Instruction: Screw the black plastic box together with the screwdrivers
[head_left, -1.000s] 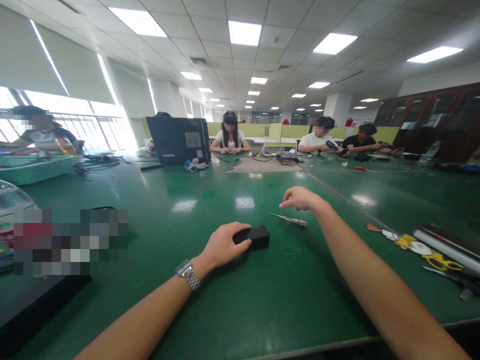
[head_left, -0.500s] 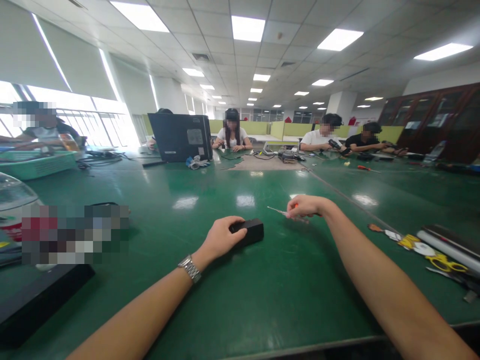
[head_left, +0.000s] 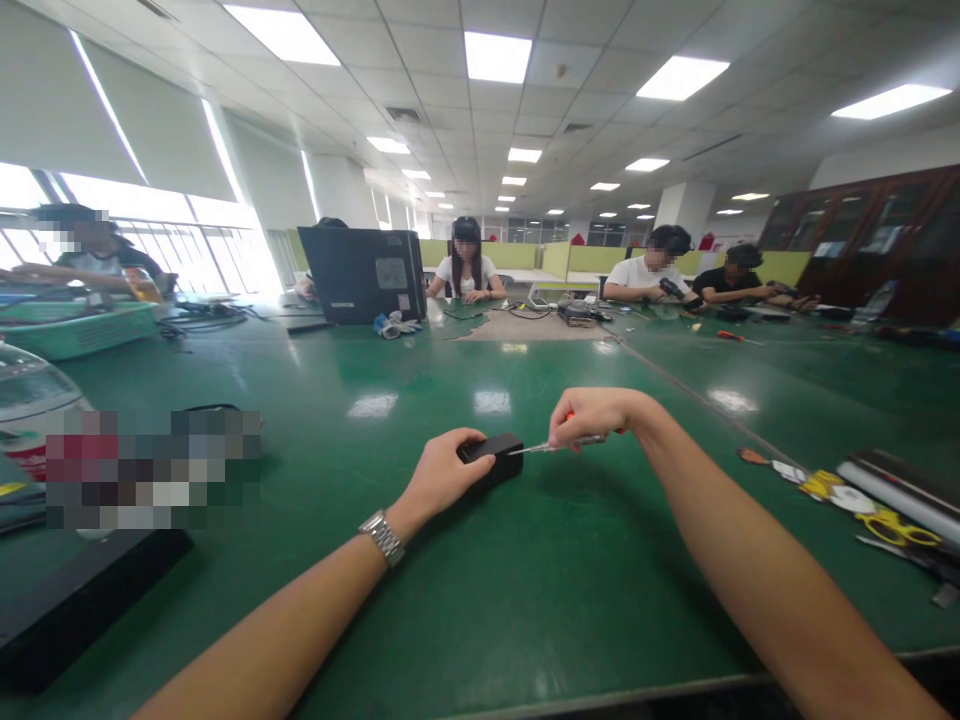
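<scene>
On the green tabletop (head_left: pixel 420 600) lies a small black oblong box (head_left: pixel 507 462). My left hand (head_left: pixel 444 470) is closed around its left part, thumb on the near side and fingers over the far side. A screwdriver (head_left: pixel 544 447) with a thin metal shaft and some orange-red on its handle is gripped in my right hand (head_left: pixel 589 415). Its tip points left and meets the right end of the box; whether it touches the surface or enters a gap is too small to tell. My right fingers hide most of the handle.
Yellow-handled scissors (head_left: pixel 896 528) and other tools lie at the right. A black bar-shaped object (head_left: pixel 90 600) and a plastic bottle (head_left: pixel 34 400) stand at the left. Farther back are a green basket (head_left: pixel 82 330), a black computer case (head_left: pixel 364 275), gloves (head_left: pixel 396 325) and several seated people.
My right hand has moved left and slightly down, carrying the screwdriver tip from free air to the right end of the box. My left hand keeps its hold on the box.
</scene>
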